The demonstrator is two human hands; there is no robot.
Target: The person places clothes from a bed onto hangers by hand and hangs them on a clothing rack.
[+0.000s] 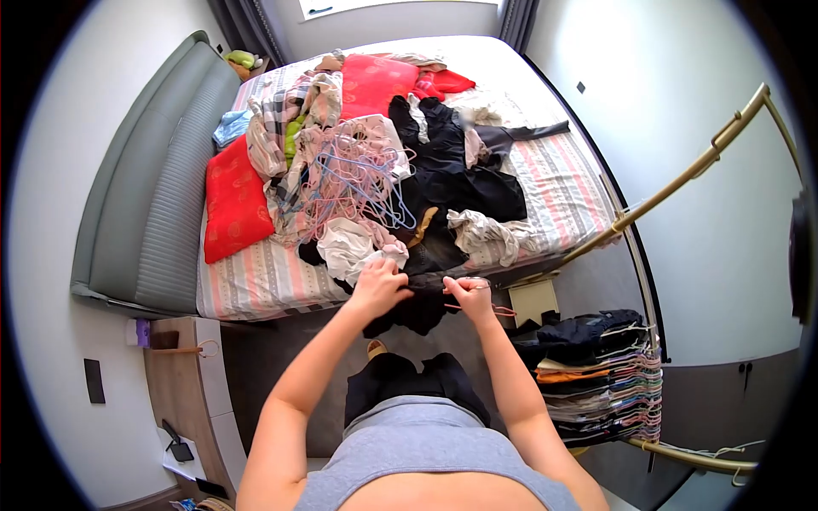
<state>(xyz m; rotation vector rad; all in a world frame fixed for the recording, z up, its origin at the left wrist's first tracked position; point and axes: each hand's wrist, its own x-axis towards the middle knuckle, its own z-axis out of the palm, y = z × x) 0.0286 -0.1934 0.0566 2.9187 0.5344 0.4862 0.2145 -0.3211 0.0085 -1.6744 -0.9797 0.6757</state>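
Observation:
At the bed's near edge a black garment (416,313) hangs down between my hands. My left hand (381,288) is at its upper left, fingers bent and closed on the dark cloth; the exact grip is partly hidden. My right hand (471,298) is closed around a pink clothes hanger (504,312), whose thin bars stick out on both sides of the fist. Just beyond my left hand lies a crumpled white garment (345,247). Farther back on the bed, a tangled heap of pink and blue hangers (354,179) rests on clothes.
Black clothes (464,170) and red cushions (379,83) cover much of the striped bed (562,183). To my right, a gold clothes rack (682,166) holds a dense row of hung garments (596,375). A wooden-topped cabinet (175,383) stands at my left.

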